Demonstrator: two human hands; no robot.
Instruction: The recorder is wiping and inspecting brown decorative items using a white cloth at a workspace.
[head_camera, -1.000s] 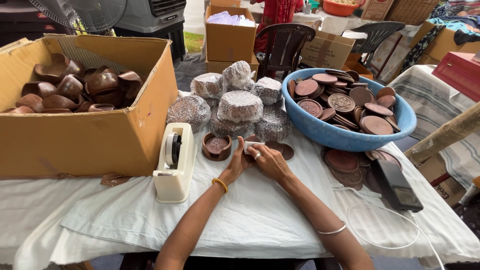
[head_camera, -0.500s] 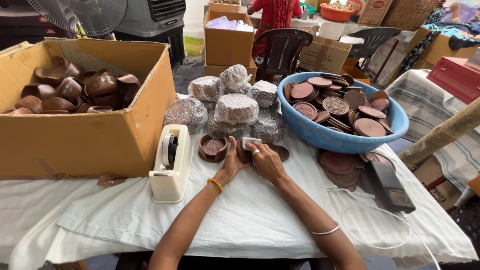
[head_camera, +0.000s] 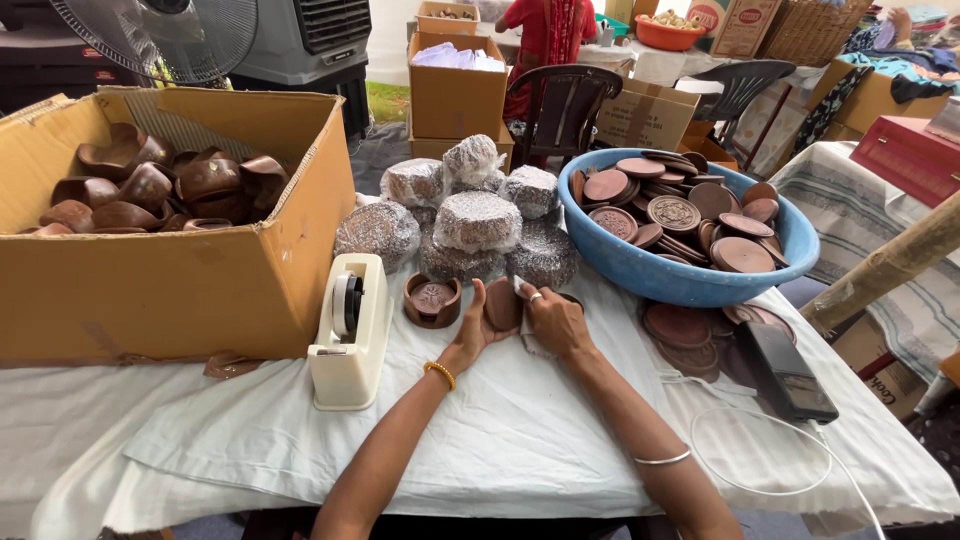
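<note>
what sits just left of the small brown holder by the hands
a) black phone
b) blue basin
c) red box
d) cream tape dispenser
d: the cream tape dispenser stands just left of the small brown holder, on the white cloth in front of the cardboard box.

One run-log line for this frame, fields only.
left hand: holds brown disc | right hand: on same disc, at clear wrap | beside: brown holder, tape dispenser | behind: wrapped stacks, blue basin
</note>
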